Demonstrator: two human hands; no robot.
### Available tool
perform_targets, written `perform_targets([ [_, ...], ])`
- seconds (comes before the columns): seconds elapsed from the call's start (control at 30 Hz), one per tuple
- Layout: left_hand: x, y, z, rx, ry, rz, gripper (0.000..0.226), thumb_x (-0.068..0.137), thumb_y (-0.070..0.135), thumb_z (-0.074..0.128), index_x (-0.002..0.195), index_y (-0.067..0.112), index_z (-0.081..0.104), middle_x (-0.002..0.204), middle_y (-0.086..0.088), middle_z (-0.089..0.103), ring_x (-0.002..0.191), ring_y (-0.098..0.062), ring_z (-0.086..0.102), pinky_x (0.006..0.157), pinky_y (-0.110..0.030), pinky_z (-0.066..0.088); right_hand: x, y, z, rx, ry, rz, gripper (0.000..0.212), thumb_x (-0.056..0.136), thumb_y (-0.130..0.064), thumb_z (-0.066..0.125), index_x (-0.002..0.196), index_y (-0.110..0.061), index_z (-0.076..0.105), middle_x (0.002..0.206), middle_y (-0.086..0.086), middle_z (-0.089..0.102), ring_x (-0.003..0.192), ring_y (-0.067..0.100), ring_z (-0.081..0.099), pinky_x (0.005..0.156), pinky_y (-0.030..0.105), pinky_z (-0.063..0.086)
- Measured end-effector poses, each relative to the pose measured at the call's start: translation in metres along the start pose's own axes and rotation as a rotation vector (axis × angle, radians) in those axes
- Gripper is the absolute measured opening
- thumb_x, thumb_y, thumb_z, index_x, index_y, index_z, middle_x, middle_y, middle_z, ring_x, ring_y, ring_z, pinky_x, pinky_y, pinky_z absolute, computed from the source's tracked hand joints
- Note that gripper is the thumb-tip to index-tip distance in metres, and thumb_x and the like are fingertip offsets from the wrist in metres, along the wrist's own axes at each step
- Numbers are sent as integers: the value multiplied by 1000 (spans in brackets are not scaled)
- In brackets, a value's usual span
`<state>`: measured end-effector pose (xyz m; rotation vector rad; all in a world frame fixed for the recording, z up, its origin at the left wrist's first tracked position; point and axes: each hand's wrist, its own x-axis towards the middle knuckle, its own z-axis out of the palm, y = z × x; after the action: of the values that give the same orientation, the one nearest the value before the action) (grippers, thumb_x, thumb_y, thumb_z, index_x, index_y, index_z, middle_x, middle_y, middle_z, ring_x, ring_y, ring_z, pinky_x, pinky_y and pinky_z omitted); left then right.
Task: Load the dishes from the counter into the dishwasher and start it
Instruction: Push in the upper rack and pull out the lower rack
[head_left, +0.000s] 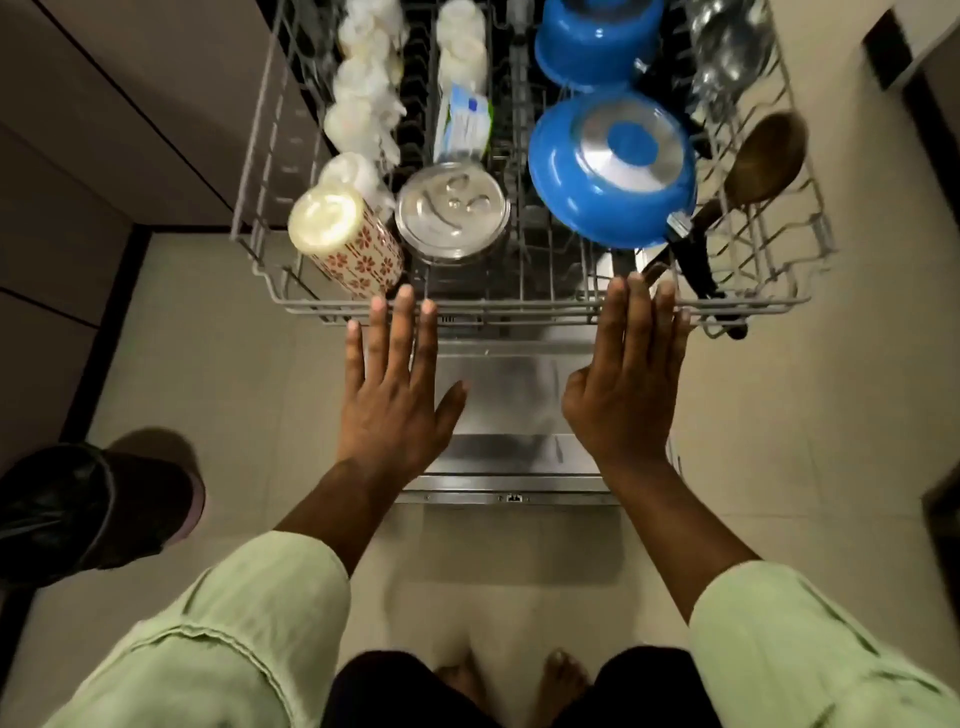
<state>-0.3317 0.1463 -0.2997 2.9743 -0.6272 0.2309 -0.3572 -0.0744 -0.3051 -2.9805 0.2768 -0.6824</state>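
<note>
While both hands stretch forward flat, palms down, the grey wire rack (509, 306) fills the space just beyond the fingertips, pulled out and loaded. All dishes in view sit in this rack. The open dishwasher door (509, 457) lies under and between the two hands, steel inner face up. A black-lined bin (88, 514) stands well off to the left of the left hand.

Left hand (395, 395): spread wide, fingers straight, holding nothing. Its fingertips are at the rack's front rail; contact is not certain. Right hand (628, 379): also flat and empty, fingers straight and closer together. Its fingertips overlap the front rail and look to be touching it. Pale green sleeves (234, 623) cover both arms short of the wrists.

A blue pan (571, 192) sits upside down just beyond the right hand, its black handle (691, 260) pointing back toward the right fingertips. A second blue pot (592, 47) is farther beyond the same hand. A wooden spoon (769, 156) is beyond and to the right of the right hand, beside the pan. A round shiny piece (452, 213) sits beyond the left hand; steel or glass, cannot tell. A floral cup (358, 254) is tilted just beyond the left fingertips, slightly left. A row of white cups (363, 104) runs farther beyond the left hand, blurred. Clear glassware (727, 47) sits far beyond the right hand, blurred. A small white-blue plastic piece (462, 122) stands beyond the shiny round piece.
</note>
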Motion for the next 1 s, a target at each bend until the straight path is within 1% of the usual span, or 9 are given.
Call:
perform_targets([
  [0.17, 15, 6, 51, -36, 312, -64, 82, 100, 56, 34, 155, 2, 4, 161, -24, 7, 149, -27, -16, 122, -53, 3, 3, 5, 50, 52, 301, -29, 78, 79, -5, 52, 149, -4, 18, 155, 18, 19, 144, 42, 15, 120, 55, 10],
  [0.3, 28, 0, 78, -49, 537, -26, 85, 100, 52, 37, 156, 14, -15, 159, -20, 5, 149, -24, -21, 121, -55, 5, 10, 8, 70, 50, 501, -67, 80, 74, -5, 58, 147, 0, 24, 151, 24, 31, 140, 44, 22, 117, 59, 16],
  [0.37, 34, -6, 86, -20, 628, 15, 82, 101, 52, 35, 155, 18, -17, 159, -20, 6, 149, -24, -19, 121, -57, 7, 14, 10, 77, 37, 564, -86, 80, 74, -7, 59, 146, 1, 25, 150, 27, 35, 139, 44, 23, 116, 59, 18],
  [0.43, 42, -10, 91, -10, 693, 17, 81, 102, 51, 35, 157, 13, -10, 159, -23, 9, 151, -28, -12, 120, -59, 8, 16, 10, 83, 39, 605, -84, 81, 75, -8, 57, 147, 0, 23, 151, 27, 34, 140, 44, 23, 116, 59, 17],
  [0.53, 47, -7, 98, -23, 767, -6, 78, 101, 47, 41, 155, 0, 11, 159, -30, 14, 149, -43, 6, 119, -61, 9, 10, 6, 93, 63, 631, -98, 80, 77, -10, 57, 149, 1, 24, 152, 28, 31, 141, 47, 24, 117, 60, 17],
  [0.63, 40, 9, 101, -50, 726, -61, 77, 100, 45, 44, 155, -2, 17, 159, -32, 13, 148, -45, 9, 121, -56, 6, -2, 2, 97, 79, 553, -116, 80, 76, -12, 61, 149, 3, 30, 153, 29, 28, 142, 47, 23, 118, 59, 14],
  [0.77, 28, 12, 103, -74, 590, -78, 82, 98, 45, 46, 156, 2, 7, 162, -27, 4, 150, -40, 1, 122, -49, 0, -14, -1, 99, 32, 402, -96, 88, 76, -16, 60, 152, 1, 19, 157, 28, 18, 146, 44, 14, 120, 55, 10],
  [0.87, 39, 9, 100, -72, 537, -87, 88, 96, 51, 42, 157, 6, -5, 161, -15, -16, 149, -29, -14, 122, -43, -8, -3, -5, 103, 38, 351, -58, 93, 76, -20, 60, 153, 0, 13, 159, 27, 10, 148, 44, 7, 120, 55, 11],
  [1.0, 56, 10, 88, -57, 365, -131, 96, 97, 52, 44, 152, 14, -25, 148, -7, -42, 146, -28, -27, 120, -42, -13, 15, -12, 102, 70, 222, -19, 99, 78, -24, 58, 154, -4, -2, 161, 23, -5, 149, 41, -2, 121, 54, 5],
])
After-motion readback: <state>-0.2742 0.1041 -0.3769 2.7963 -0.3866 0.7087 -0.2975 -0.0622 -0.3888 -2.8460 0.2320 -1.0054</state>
